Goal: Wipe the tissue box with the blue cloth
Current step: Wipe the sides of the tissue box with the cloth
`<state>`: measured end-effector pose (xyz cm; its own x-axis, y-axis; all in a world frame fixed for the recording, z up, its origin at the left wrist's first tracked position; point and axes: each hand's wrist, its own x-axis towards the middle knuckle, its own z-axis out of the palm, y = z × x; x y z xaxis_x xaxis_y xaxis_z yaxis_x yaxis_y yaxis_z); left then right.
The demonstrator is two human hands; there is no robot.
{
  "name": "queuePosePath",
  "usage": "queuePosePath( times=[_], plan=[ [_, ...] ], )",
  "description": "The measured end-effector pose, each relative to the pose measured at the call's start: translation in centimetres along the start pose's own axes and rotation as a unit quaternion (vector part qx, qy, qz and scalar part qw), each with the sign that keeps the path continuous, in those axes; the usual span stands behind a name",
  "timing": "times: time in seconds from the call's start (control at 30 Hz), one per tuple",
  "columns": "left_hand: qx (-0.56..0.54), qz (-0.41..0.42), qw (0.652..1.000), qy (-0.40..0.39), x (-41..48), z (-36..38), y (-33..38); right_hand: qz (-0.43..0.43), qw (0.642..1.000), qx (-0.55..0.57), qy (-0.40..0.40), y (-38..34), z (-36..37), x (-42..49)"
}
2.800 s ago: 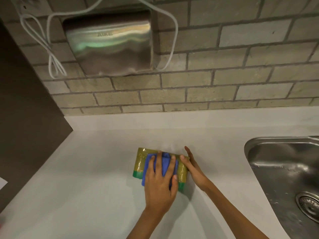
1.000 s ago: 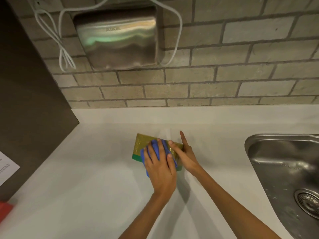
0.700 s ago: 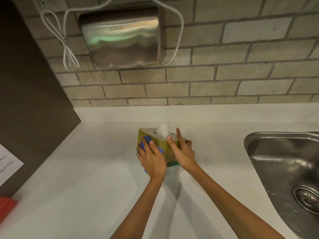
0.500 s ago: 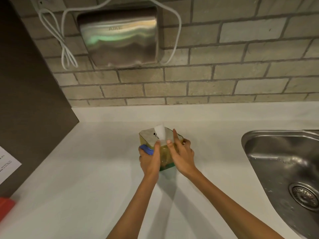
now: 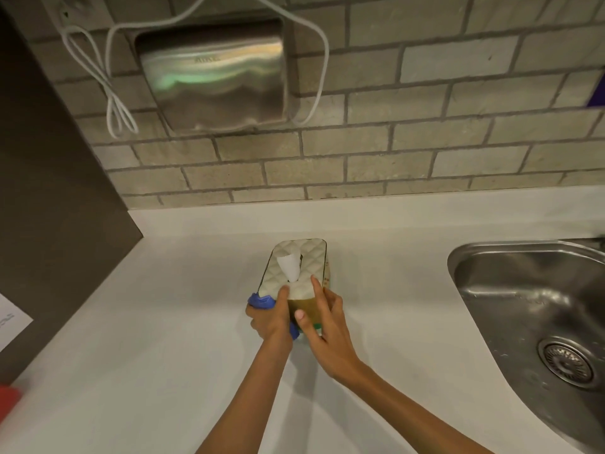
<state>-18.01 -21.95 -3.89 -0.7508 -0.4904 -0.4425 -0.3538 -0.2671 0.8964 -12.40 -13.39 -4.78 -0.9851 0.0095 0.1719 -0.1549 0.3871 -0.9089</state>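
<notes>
The tissue box stands upright on the white counter, its quilted cream top facing up with a white tissue poking out. Its near side is gold with a green base. My left hand is closed around the blue cloth, bunched against the box's near left corner. My right hand grips the near right end of the box, thumb on the gold side and a finger on the top.
A steel sink is sunk into the counter at the right. A metal hand dryer with a white cord hangs on the brick wall. A dark panel bounds the left side; a red object sits at bottom left.
The box was lying flat under my left hand and the cloth. Both hands have turned it upright, so its top with the tissue now faces up; the cloth moved to the near left corner.
</notes>
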Motion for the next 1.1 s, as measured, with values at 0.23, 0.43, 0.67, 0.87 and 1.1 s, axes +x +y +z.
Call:
queuePosePath(
  times=[0.23,0.43,0.67,0.87,1.1],
  plan=[
    [0.035,0.013,0.999,-0.029,2.7,-0.8,0.9,-0.032,0.999,0.016,-0.006,1.0,1.0,-1.1],
    [0.061,0.039,0.995,-0.073,4.5,-1.5,1.7,0.021,0.986,0.094,0.137,2.4,-2.5,1.9],
    [0.068,0.071,0.989,-0.115,5.9,-2.2,2.7,0.186,0.97,0.142,0.061,5.3,-6.0,9.1],
    [0.002,0.057,0.997,-0.055,4.5,-4.2,0.6,0.201,0.964,0.174,0.002,6.6,-4.8,11.5],
    [0.035,0.073,0.993,-0.087,-0.3,-1.7,-2.0,0.188,0.96,0.205,-0.011,6.6,-4.2,10.6]
  ],
)
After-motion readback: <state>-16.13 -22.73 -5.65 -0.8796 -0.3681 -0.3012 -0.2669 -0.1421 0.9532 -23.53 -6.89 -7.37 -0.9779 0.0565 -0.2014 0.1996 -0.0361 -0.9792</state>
